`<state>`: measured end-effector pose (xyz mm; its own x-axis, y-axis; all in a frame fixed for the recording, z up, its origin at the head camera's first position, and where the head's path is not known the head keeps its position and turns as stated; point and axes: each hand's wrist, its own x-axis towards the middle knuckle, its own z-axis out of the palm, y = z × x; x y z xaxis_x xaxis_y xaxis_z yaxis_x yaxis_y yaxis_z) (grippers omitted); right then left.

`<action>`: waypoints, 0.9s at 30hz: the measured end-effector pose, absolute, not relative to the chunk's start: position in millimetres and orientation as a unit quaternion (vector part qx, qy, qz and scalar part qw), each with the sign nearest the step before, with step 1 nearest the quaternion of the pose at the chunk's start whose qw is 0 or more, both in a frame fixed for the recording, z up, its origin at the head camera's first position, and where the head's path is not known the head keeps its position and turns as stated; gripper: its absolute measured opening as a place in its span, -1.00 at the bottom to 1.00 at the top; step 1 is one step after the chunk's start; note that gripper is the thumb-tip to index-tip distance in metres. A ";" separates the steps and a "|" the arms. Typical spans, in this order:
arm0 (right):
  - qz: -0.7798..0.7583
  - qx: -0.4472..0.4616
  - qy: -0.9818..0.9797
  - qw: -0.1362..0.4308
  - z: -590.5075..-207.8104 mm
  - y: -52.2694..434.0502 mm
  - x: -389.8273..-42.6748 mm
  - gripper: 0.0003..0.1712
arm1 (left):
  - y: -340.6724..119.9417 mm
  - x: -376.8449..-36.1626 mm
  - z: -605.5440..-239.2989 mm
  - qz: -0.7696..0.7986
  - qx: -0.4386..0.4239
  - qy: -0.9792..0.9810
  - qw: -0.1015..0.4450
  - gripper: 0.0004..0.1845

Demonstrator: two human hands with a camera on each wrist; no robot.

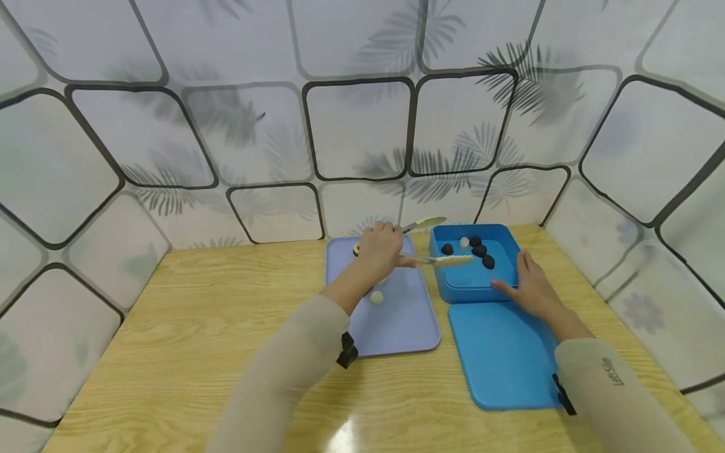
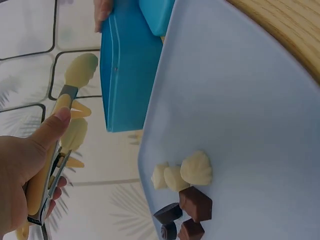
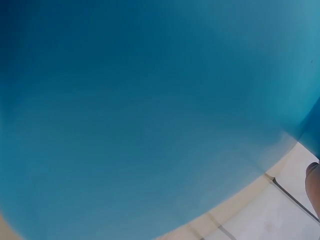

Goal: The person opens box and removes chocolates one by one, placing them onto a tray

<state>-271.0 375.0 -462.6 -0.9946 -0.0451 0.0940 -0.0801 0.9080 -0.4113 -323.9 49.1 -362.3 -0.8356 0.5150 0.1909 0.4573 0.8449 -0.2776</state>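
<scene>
On the wooden table a lavender tray lies left of an open blue box, whose lid lies flat in front of it. The left hand grips cream-tipped tongs, long axis pointing right, jaws apart with the tips over the box's dark and white candies. The right hand rests with straight fingers against the box's near right wall. More candies sit on the tray, beneath the left hand

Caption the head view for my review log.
Left hand holds tongs open over a blue box of chocolates; right hand steadies the box.
</scene>
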 end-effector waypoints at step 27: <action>0.203 0.035 -0.978 0.041 -461.4 375.1 -271.5 0.26 | 146.7 -316.6 -382.9 0.097 -0.210 -0.973 0.015 -0.19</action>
<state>-271.5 375.1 -461.4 -0.9943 -0.0510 0.0936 -0.0840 0.9150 -0.3947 -316.6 146.7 -382.9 -0.9116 0.4110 -0.0110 0.4052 0.8934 -0.1941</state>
